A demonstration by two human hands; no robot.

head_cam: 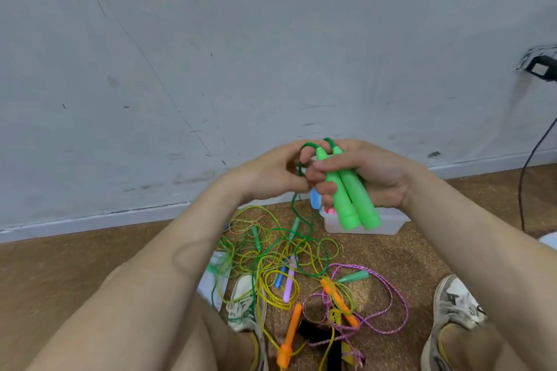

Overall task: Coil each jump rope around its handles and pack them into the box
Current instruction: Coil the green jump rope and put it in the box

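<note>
Handles (346, 202), green pair: your right hand (373, 178) curls round them; your left hand (268, 175) pinches their green rope (294, 205).

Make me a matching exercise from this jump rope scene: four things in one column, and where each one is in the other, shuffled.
1 green handles
2 green cord
3 clear box
4 orange handles

A on the floor by the wall
B gripped in the right hand
C on the floor between the shoes
D pinched by the left hand

Pairs: 1-B, 2-D, 3-A, 4-C
</note>
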